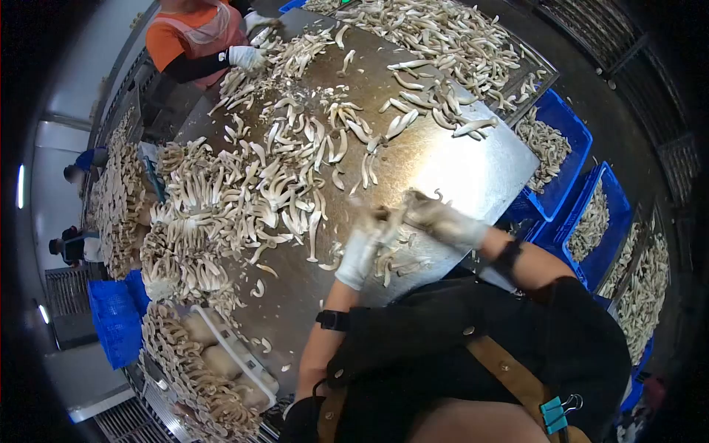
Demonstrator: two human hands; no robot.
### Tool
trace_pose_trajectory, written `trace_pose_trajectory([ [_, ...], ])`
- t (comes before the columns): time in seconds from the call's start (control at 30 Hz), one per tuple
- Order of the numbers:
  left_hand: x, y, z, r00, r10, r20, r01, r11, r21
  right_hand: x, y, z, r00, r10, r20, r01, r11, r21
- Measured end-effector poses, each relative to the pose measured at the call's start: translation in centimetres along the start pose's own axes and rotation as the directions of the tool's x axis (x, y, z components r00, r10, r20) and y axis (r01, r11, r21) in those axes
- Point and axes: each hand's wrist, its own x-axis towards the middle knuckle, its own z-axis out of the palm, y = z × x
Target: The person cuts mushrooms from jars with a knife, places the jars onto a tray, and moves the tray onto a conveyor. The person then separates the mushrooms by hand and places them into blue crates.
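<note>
My left hand [363, 249], in a white glove, is over the steel table [295, 325] close to its near edge. Its fingers are smeared by motion. Across from it, my right hand [445, 221], also gloved and with dirty fingertips, points inward and is blurred too. The two hands almost meet, and something pale between them is too blurred to make out. Just below them lie a few loose mushrooms [385, 267], long and pale with brownish caps. To the left of my hands spreads a big heap of mushrooms [258, 177].
Clustered mushrooms in a white crate [236, 354] stand at lower left, near a blue basket [114, 321]. Blue crates [569, 125] of mushrooms line the right side. Another pile of mushrooms [443, 37] lies at the far end. A person in orange [166, 44] works across the table.
</note>
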Motion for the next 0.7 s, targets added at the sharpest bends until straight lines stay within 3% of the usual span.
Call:
trace_pose_trajectory([
  [0.03,-0.1,-0.2,1.1,0.991,-0.043,0.129,0.051,0.997,-0.063,2.6,-2.1,2.6,0.989,0.018,0.144,-0.040,0.988,0.148],
  [0.07,0.1,-1.4,-0.8,0.996,-0.022,0.083,0.034,0.989,-0.147,4.1,-4.9,3.1,0.944,0.254,0.211,-0.303,0.921,0.244],
  [0.1,-0.6,0.2,-2.3,0.998,0.019,-0.056,-0.022,0.998,-0.058,5.4,-2.6,3.3,0.920,0.321,0.225,-0.375,0.556,0.742],
  [0.13,-1.3,1.8,-3.8,0.979,0.059,-0.194,-0.051,0.998,0.043,6.1,-3.7,3.1,0.928,0.341,0.153,-0.318,0.506,0.802],
  [0.17,-0.8,-0.2,-5.2,0.973,0.142,-0.184,-0.060,0.918,0.393,6.9,-5.0,2.7,0.928,0.362,0.083,-0.256,0.462,0.849],
  [0.2,-0.4,-2.2,-6.7,0.959,0.224,-0.172,-0.044,0.720,0.693,7.3,-2.5,4.5,0.984,0.138,0.110,-0.170,0.580,0.797],
  [0.23,-0.7,-3.7,-7.0,0.960,0.281,-0.020,-0.141,0.542,0.829,7.2,-3.5,5.2,1.000,-0.021,0.010,0.016,0.940,0.341],
  [0.27,-0.7,-3.9,-8.3,0.920,0.330,-0.210,-0.052,0.636,0.770,7.1,-4.6,5.9,0.980,-0.180,-0.089,0.152,0.955,-0.254],
  [0.3,-0.6,-4.1,-9.5,0.840,0.367,-0.399,-0.003,0.740,0.673,6.8,-5.6,5.8,0.943,-0.312,0.119,0.329,0.807,-0.491],
  [0.33,-0.5,-4.3,-10.8,0.729,0.387,-0.565,-0.005,0.828,0.561,6.5,-6.6,5.7,0.847,-0.424,0.319,0.525,0.576,-0.627],
  [0.4,-0.7,-17.0,-19.5,0.634,0.524,-0.569,0.103,0.672,0.734,3.8,-5.4,7.6,0.698,-0.424,0.577,0.708,0.529,-0.468],
  [0.43,0.3,-13.2,-15.2,0.779,0.373,-0.505,0.278,0.516,0.810,3.4,-2.6,9.2,0.653,-0.510,0.560,0.757,0.471,-0.453],
  [0.47,1.3,-8.8,-10.6,0.886,0.204,-0.416,0.350,0.294,0.889,2.9,0.2,10.7,0.601,-0.592,0.537,0.798,0.406,-0.445],
  [0.5,2.5,-5.1,-8.9,0.833,0.280,-0.478,0.302,0.493,0.816,4.0,2.4,11.0,0.664,-0.441,0.604,0.654,0.734,-0.183],
  [0.53,3.8,-1.4,-7.3,0.769,0.354,-0.533,0.198,0.661,0.724,6.5,4.8,11.0,0.707,-0.406,0.579,0.497,0.868,0.002],
  [0.57,5.3,0.5,-7.6,0.838,0.328,-0.436,0.077,0.719,0.690,9.1,7.2,11.0,0.747,-0.370,0.552,0.312,0.929,0.200],
  [0.6,6.3,1.8,-7.9,0.897,0.299,-0.325,-0.030,0.775,0.631,13.5,5.4,8.9,0.757,-0.139,0.638,0.283,0.951,-0.128],
  [0.63,7.1,2.6,-8.3,0.938,0.283,-0.199,-0.133,0.826,0.548,18.0,3.3,6.7,0.721,0.100,0.686,0.302,0.846,-0.440],
  [0.67,8.0,3.0,-8.7,0.954,0.292,-0.066,-0.233,0.864,0.446,20.9,3.0,5.3,0.813,-0.010,0.582,0.456,0.632,-0.627],
  [0.7,8.4,3.0,-10.6,0.929,0.224,-0.293,-0.140,0.949,0.281,23.4,2.8,4.1,0.857,-0.161,0.490,0.514,0.346,-0.785],
])
